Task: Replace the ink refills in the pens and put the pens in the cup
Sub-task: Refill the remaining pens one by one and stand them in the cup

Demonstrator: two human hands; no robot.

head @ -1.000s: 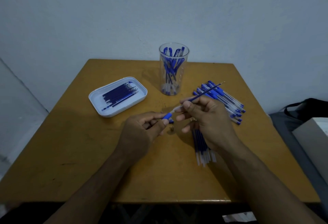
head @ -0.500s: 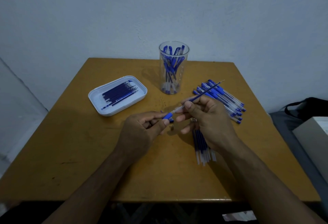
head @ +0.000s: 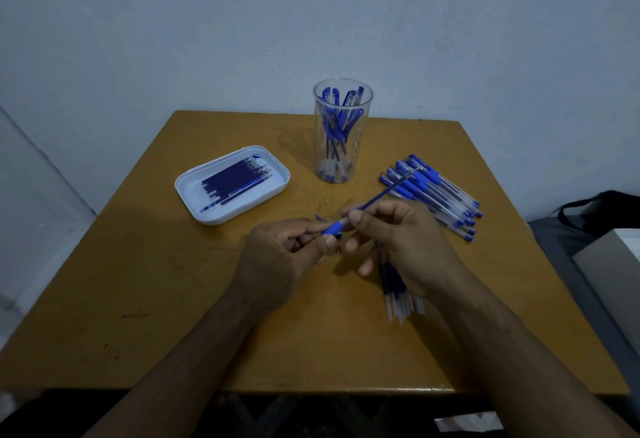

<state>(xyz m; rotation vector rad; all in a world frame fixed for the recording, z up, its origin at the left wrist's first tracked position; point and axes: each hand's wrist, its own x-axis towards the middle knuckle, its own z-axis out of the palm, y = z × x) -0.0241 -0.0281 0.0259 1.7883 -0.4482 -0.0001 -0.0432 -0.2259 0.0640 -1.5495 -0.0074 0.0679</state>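
Two hands work a refill at a pen barrel above the middle of the wooden table (head: pixel 138 299).

A bundle of refills (head: pixel 398 295) lies just behind the right hand (head: pixel 398 247), its far ends hidden by the palm. The left hand (head: pixel 277 257) pinches the pen (head: pixel 333 228) by its blue grip, the rest of the barrel hidden in the fist. The right hand's fingertips pinch the thin refill (head: pixel 381 195), whose long axis runs up and far-right. A tiny piece (head: pixel 339 248) under the hands is hard to make out. Farther off: a white tray (head: pixel 187 191) of refills left, loose pens (head: pixel 436 191) right, the clear cup (head: pixel 343 132) beyond.
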